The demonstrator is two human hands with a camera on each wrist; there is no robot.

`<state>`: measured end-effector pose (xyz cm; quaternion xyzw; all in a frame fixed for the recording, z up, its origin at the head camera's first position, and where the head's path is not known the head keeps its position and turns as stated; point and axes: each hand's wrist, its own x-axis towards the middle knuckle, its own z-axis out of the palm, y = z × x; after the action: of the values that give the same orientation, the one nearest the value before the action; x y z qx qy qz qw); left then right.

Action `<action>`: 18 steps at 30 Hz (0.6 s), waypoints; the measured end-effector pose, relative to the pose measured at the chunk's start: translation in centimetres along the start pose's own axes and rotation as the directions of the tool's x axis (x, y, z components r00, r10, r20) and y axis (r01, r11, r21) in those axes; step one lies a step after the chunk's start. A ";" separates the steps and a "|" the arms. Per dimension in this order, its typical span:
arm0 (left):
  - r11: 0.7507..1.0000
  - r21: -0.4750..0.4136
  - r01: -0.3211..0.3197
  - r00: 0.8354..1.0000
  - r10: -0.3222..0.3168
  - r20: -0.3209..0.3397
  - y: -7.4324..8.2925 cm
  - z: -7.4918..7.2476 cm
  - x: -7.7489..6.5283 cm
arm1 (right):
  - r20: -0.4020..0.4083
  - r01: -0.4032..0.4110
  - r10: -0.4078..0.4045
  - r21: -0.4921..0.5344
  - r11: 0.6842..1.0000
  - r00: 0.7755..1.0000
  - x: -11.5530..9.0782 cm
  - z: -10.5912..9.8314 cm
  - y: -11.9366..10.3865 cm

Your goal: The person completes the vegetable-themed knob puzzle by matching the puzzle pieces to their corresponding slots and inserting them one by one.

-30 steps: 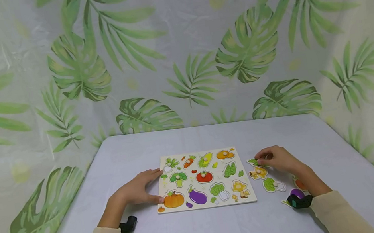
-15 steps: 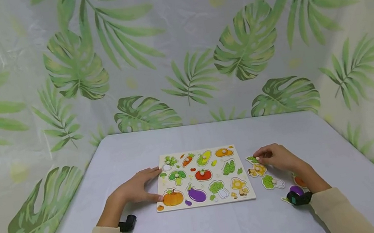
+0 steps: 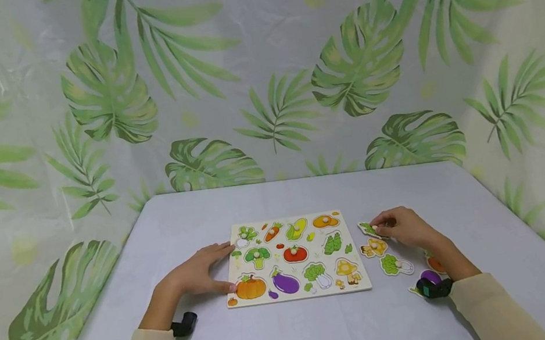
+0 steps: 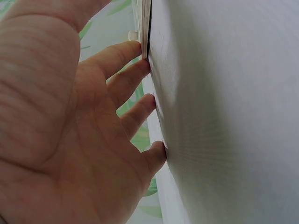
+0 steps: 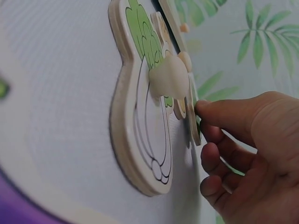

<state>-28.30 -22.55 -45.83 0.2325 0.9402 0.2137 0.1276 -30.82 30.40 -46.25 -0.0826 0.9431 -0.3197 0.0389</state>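
Observation:
In the head view, my left hand spreads its fingers along the left edge of the vegetable puzzle board, with thumb and fingertips touching it. The left wrist view shows those fingers extended and the board's edge at the fingertips. Right of the board, my right hand pinches a green leafy puzzle piece between thumb and fingers. It looks tilted up just behind the mushroom piece. From the right wrist, the bok choy piece with its round knob fills the near view, partly hiding what lies beyond.
Below the mushroom piece lies the bok choy piece. An eggplant piece and an orange-red piece lie by my right wrist, partly covered. The white table ends at a leaf-patterned curtain.
The green piece has come slightly up and away from the mushroom piece in my right hand's pinch. My left hand stays at the board; the head view has shifted slightly.

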 end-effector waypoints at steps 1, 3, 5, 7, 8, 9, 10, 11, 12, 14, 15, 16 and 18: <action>1.000 0.003 0.001 1.000 -0.001 0.001 -0.1 0.0 0.0 | -0.006 0.000 0.000 0.001 1.000 1.000 0.0 0.0 0.0; 1.000 0.008 -0.001 1.000 0.001 0.001 -0.1 0.0 0.0 | -0.018 0.004 -0.004 0.002 1.000 1.000 0.0 0.0 0.0; 1.000 0.009 -0.002 1.000 0.002 0.001 -0.2 0.0 0.1 | -0.030 0.011 -0.011 0.008 1.000 0.999 -0.1 -0.1 -0.1; 1.000 0.006 0.001 1.000 -0.001 0.001 -0.1 0.1 0.1 | -0.038 0.014 -0.014 0.012 1.000 0.999 -0.1 -0.2 -0.2; 1.000 0.005 0.003 1.000 -0.003 0.000 -0.1 0.1 0.1 | -0.041 0.016 -0.016 0.012 1.000 0.999 -0.2 -0.3 -0.3; 1.000 0.004 0.005 1.000 -0.005 0.000 -0.1 0.1 0.1 | -0.044 0.019 -0.018 0.013 1.000 0.999 -0.2 -0.4 -0.4; 1.000 0.003 0.006 1.000 -0.006 0.000 0.0 0.0 0.1 | -0.046 0.020 -0.020 0.015 1.000 0.999 -0.2 -0.4 -0.5; 1.000 0.004 0.007 1.000 -0.007 0.000 0.0 0.0 0.0 | -0.050 0.021 -0.021 0.015 1.000 0.999 -0.3 -0.4 -0.7; 1.000 0.005 0.008 1.000 -0.008 0.000 0.0 0.0 0.0 | -0.053 0.021 -0.020 0.015 1.000 0.998 -0.3 -0.5 -0.8; 1.000 0.006 0.006 1.000 -0.006 -0.001 0.0 0.0 0.0 | -0.062 0.019 -0.018 0.015 1.000 0.998 -0.2 -0.5 -0.9; 1.000 0.006 0.006 1.000 -0.006 -0.001 0.0 0.0 0.0 | -0.064 0.016 -0.015 0.019 1.000 0.998 -0.2 -0.5 -1.0; 1.000 0.008 0.005 1.000 -0.005 -0.001 0.0 -0.1 0.0 | -0.065 0.014 -0.013 0.022 1.000 0.998 -0.2 -0.5 -1.0; 1.000 0.011 0.004 1.000 -0.004 -0.001 0.0 -0.1 0.0 | -0.068 0.005 -0.003 0.026 1.000 0.998 -0.2 -0.4 -1.1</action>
<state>-28.31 -22.56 -45.76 0.2313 0.9419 0.2086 0.1262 -30.55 29.79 -45.24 -0.0731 0.9395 -0.3345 0.0073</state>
